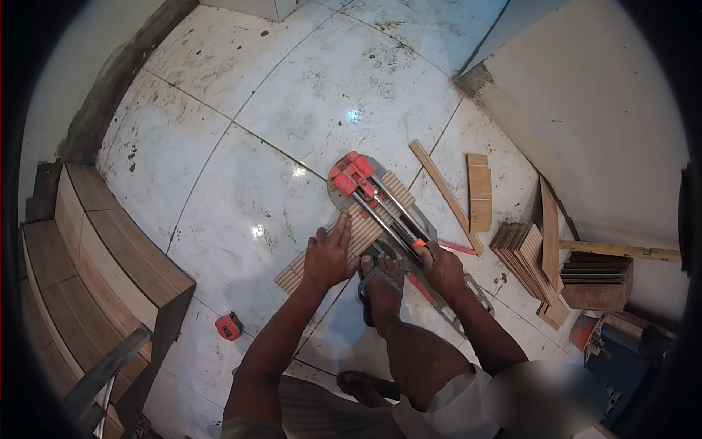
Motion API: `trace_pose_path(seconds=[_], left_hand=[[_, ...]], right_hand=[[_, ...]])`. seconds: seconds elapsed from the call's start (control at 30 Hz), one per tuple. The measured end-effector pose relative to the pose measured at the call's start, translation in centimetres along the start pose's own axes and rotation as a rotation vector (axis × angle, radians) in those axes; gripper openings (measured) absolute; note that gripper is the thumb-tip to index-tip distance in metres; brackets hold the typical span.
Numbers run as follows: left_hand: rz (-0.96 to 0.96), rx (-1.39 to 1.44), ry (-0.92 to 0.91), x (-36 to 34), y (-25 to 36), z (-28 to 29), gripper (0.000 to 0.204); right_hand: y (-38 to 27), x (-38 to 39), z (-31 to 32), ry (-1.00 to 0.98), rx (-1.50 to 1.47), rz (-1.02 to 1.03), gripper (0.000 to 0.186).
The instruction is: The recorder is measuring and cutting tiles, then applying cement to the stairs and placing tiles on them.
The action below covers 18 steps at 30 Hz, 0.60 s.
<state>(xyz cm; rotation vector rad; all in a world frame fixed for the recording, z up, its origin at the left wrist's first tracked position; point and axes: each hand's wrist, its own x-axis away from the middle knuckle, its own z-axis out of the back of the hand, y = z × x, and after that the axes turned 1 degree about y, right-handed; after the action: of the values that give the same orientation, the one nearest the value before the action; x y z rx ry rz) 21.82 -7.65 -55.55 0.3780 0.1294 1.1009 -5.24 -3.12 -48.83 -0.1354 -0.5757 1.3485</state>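
Note:
A manual tile cutter [382, 218] with a red head and twin steel rails lies slantwise on the floor. Across its bed sits a ribbed wood-look tile [298, 271], reaching out toward the lower left. My left hand [329, 252] presses on this tile with fingers stretched out, beside the rails. Fingers of my right hand [441, 267] wrap round the tile cutter's handle [419, 244], near its orange part. My sandalled foot [382, 282] rests by the cutter, between both hands.
Wood-look steps [121, 241] rise at the left. A red tape measure [229, 326] lies on the floor. On the right are loose tile strips [446, 194], stacked tiles [523, 256], a yellow level [621, 250] and a red container [583, 331], close to the wall [592, 124].

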Motion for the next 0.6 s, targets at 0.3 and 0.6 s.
trace_pose_path(seconds=[0.3,0.6], left_hand=[[0.005,0.024,0.042,0.1,-0.5,-0.6,0.091],[0.000,0.023,0.058,-0.4,0.0,-0.3,0.090]], right_hand=[[-6.6,-1.6,8.2,-0.293,0.033,-0.081,0.046],[-1.1,-4.0,5.0,-0.504,-0.253,-0.198,0.058]])
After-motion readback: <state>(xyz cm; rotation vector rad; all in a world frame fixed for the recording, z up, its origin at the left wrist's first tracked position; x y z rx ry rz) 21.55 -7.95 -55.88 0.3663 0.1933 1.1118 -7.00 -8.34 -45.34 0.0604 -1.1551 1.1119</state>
